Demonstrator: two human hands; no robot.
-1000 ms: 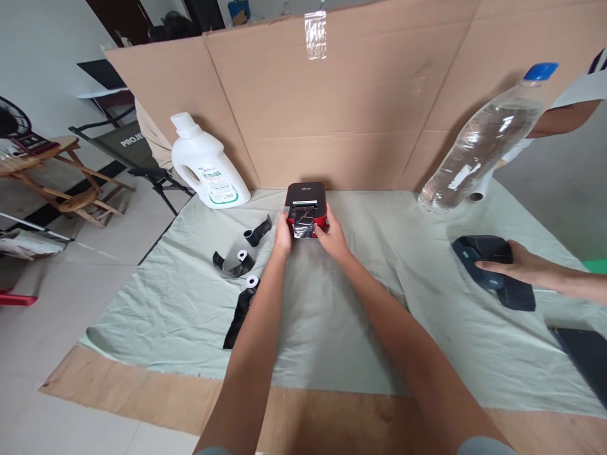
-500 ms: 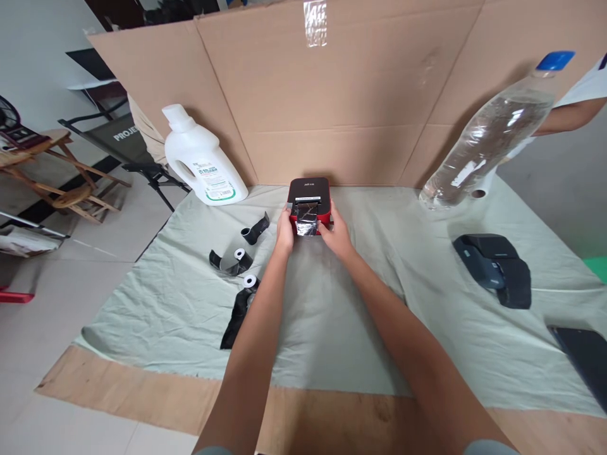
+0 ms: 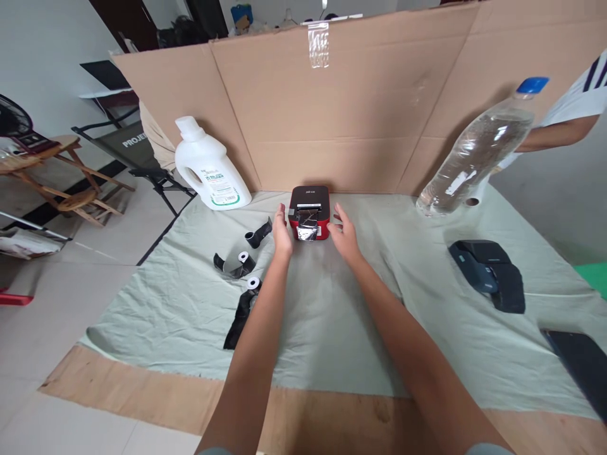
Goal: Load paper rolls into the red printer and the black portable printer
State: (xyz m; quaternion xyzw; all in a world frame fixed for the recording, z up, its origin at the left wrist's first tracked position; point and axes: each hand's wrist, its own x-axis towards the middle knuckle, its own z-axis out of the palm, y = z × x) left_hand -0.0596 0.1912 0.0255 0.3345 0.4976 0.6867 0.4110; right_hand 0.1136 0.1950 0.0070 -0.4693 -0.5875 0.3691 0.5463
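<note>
A small red and black label printer (image 3: pixel 310 201) sits on the green cloth (image 3: pixel 332 328) near the cardboard. A strip of shiny dark film (image 3: pixel 307 229) hangs out of its front. My left hand (image 3: pixel 282 235) is beside the printer's left side, fingers stretched out, holding nothing. On the other side my right hand (image 3: pixel 345 236) is held apart from the printer, its fingers spread and slightly bent. Left of my left forearm lie several small rolls with loose black strips, among them a black roll (image 3: pixel 258 235) and a white-ended roll (image 3: pixel 253 284).
Cardboard (image 3: pixel 341 107) stands across the back. A white detergent bottle (image 3: pixel 213 167) leans back left, a large water bottle (image 3: pixel 478 148) back right. A black handheld terminal (image 3: pixel 490 272) and a phone (image 3: pixel 578 363) lie right. Another person's arm (image 3: pixel 559 134) shows behind the water bottle.
Both hands have let go of the printer's sides and moved slightly outward. The printer stays on the cloth. The whole view has shifted a little.
</note>
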